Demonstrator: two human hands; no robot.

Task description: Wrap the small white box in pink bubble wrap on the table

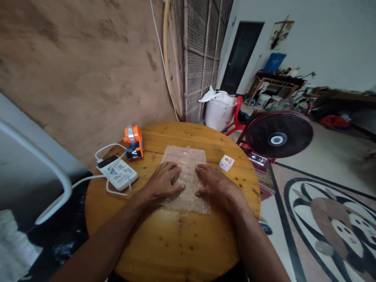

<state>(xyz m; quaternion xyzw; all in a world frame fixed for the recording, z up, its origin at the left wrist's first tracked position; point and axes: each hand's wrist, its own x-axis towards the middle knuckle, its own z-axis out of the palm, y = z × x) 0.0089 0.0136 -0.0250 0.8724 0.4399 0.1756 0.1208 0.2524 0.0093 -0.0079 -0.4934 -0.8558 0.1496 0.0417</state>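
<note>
A sheet or bag of clear bubble wrap [188,201] lies flat on the round wooden table [182,243]. My left hand [164,180] rests palm down on its left side, fingers stretched out and thumb apart. On the right side, my right hand [216,182] lies in the same way, with its fingertips on the plastic. Neither hand grips anything. Just beyond my right hand sits a small white box [226,163] with red and orange print. Both palms hide parts of the wrap's edges.
An orange and blue tape dispenser [134,141] stands at the table's back left. Near it lies a white power bank [117,174] with a looped cable. Past the right edge are a dark round fan-like appliance [279,135], a red chair [235,119] and a white sack [220,109].
</note>
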